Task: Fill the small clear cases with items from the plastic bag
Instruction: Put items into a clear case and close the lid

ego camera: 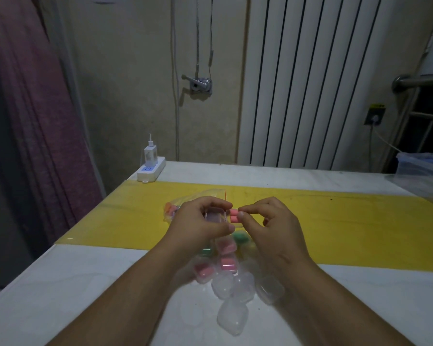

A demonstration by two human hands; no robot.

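White counter [60,283] w/ a yellow plastic sheet [335,221] laid across it. Far L corner: white power strip [151,171] w/ a white charger [149,152] plugged in upright. Far R edge: translucent lidded plastic tub [425,171], cut off by frame. White ribbed radiator [310,83] on wall behind.

Near centre, between the forearms: cluster of small clear plastic cases. Filled cases [225,260] show pink contents, two others green; empty clear cases [233,290] lie nearer the person. Both forearms cover part of the cluster, so count unclear.

Left hand [203,226]: grip curled round one small open clear case [215,215], held above the sheet, opening facing up/toward camera, long axis approx. L–R. Inside looks empty; dim light, not certain.

Right hand [268,221]: thumb + forefinger pinch two short pink foam cylinders [233,216], stacked one above the other, axes approx. horizontal, free ends pointing L, just beside the case's R rim.

Clear zip plastic bag [185,203] w/ orange/pink bits lies on the sheet behind the left hand, mostly hidden by it.
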